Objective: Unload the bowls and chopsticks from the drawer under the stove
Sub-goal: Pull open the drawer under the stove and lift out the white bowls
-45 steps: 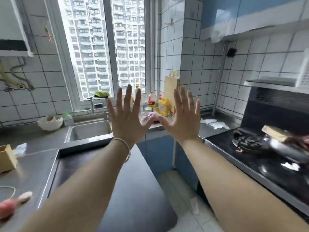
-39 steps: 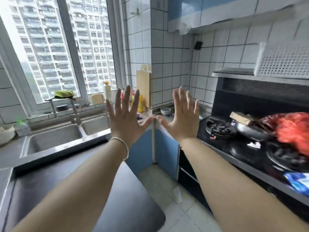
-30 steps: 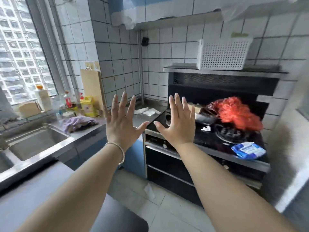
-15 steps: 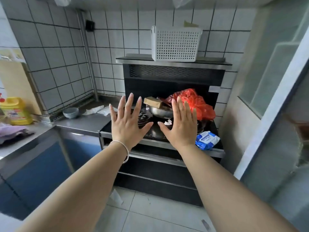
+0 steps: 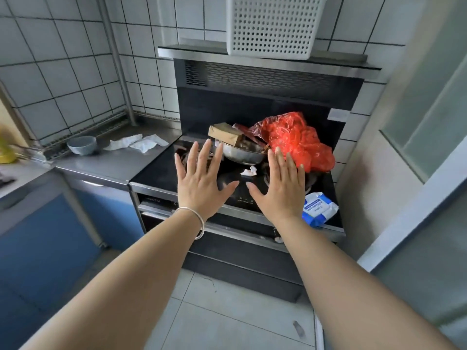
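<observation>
Hands spread, empty: left hand [image 5: 199,183] & right hand [image 5: 280,188] over stove [image 5: 156,173]. Drawer [image 5: 242,256] below is closed; yanking it could rattle unseen bowls, chopsticks.

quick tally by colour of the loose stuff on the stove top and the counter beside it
red: 1, plastic bag
silver: 1, metal bowl
brown: 1, box
blue and white: 1, packet
grey-blue: 1, small bowl
white: 2, crumpled paper and paper scrap
total: 7

White tiled wall [image 5: 63,72], blue cabinets [image 5: 43,246], grey floor tiles [image 5: 227,311]
</observation>
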